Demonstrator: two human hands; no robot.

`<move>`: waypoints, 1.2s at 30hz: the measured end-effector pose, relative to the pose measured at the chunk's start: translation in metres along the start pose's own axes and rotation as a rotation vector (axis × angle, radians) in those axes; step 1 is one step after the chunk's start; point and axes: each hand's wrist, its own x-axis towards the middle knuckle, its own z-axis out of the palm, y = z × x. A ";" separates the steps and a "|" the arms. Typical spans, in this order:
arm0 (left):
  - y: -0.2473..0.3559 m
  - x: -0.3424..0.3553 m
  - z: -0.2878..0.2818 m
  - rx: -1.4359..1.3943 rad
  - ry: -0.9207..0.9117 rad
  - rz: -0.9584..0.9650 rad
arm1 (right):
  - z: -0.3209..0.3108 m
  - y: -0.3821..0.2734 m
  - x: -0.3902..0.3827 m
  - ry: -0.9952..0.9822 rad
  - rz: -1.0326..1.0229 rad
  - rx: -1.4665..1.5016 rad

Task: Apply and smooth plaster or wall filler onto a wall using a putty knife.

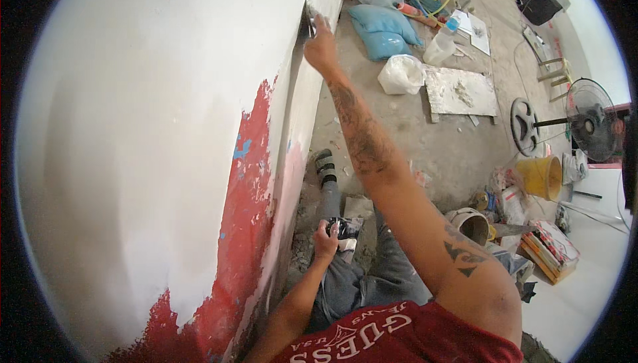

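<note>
My right arm reaches far forward along a wall [153, 110] that is partly coated in smooth white, with ragged red paint bare lower down. At the wall's far edge, my right hand [320, 45] is closed around a putty knife [310, 20], whose dark blade lies against the corner. Down by my knees, my left hand [325, 242] grips a dark, flat tool [344, 227] smeared with white paste; its exact kind is hard to make out.
Ahead lie blue sacks [384, 31], a white bag [402, 75], a plastic bottle [441, 43] and a paste-splashed board [461, 92]. To the right stand a fan [590, 124], a yellow bucket [539, 177], a tipped pail [469, 225] and boxes [550, 250].
</note>
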 end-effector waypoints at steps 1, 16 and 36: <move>-0.001 0.001 -0.001 0.000 -0.002 -0.006 | 0.000 -0.009 -0.009 -0.004 0.004 -0.001; -0.041 0.010 0.018 -0.408 -0.042 -0.003 | -0.044 -0.167 -0.186 -0.169 0.254 0.114; 0.161 0.035 -0.071 -0.963 -0.159 0.019 | -0.380 -0.096 -0.210 0.133 0.852 1.073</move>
